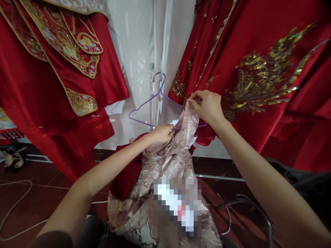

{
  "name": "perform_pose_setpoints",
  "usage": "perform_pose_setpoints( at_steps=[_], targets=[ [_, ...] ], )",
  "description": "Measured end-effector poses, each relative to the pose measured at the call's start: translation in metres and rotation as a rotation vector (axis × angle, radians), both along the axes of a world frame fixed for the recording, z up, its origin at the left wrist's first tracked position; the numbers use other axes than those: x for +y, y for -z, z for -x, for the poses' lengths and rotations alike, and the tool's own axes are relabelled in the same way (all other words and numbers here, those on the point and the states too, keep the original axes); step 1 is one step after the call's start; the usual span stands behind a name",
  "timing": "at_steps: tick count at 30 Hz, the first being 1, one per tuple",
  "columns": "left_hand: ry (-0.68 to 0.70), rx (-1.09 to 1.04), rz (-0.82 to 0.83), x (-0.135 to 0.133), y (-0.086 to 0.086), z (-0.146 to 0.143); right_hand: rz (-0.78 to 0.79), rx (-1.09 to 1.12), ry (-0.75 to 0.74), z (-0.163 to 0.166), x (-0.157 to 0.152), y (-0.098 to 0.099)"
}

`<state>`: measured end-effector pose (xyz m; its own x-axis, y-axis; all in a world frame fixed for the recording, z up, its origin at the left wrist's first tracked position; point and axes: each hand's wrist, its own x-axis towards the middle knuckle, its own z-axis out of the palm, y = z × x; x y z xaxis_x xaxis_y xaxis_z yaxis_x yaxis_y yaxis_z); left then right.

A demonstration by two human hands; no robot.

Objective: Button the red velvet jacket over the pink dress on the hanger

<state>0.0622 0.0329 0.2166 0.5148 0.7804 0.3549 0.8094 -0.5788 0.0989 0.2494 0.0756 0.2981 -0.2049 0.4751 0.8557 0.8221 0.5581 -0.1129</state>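
Observation:
A pale pink brocade garment (165,162) with a dark red lining hangs down in front of me. A purple wire hanger (147,103) sits at its top, its hook up against the white wall. My left hand (162,132) is closed on the garment's upper edge at the hanger's lower bar. My right hand (207,105) pinches the garment's top corner where it meets the hanger's right arm. Part of the garment's lower front is blurred out.
Red robes with gold embroidery hang at the left (51,69) and at the right (258,75). A white cable (15,203) loops over the dark red tiled floor. Shoes (12,158) lie at far left. A metal frame (248,210) stands low right.

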Motion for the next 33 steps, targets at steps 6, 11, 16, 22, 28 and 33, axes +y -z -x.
perform_pose_setpoints(
  at_steps=[6, 11, 16, 22, 28, 33],
  targets=[
    [0.036, -0.177, 0.016, 0.012, 0.001, -0.019, 0.066, 0.206, -0.060, 0.016, 0.031, 0.036],
    [0.113, -0.391, 0.092, 0.014, 0.014, -0.018, 0.153, 0.241, -0.108, 0.017, 0.035, 0.056],
    [0.387, -0.671, 0.246, 0.025, 0.022, 0.006, 0.137, 0.188, -0.082, 0.016, 0.034, 0.059],
    [0.116, -0.769, 0.170, 0.029, 0.034, 0.095, 0.090, 0.132, -0.043, -0.004, 0.034, 0.059],
    [-0.232, -0.929, 0.154, 0.034, 0.078, 0.182, 0.120, 0.161, -0.125, -0.010, 0.029, 0.063],
    [-0.297, -0.969, 0.138, 0.039, 0.088, 0.206, 0.116, 0.181, -0.122, -0.012, 0.028, 0.058]
  ],
)
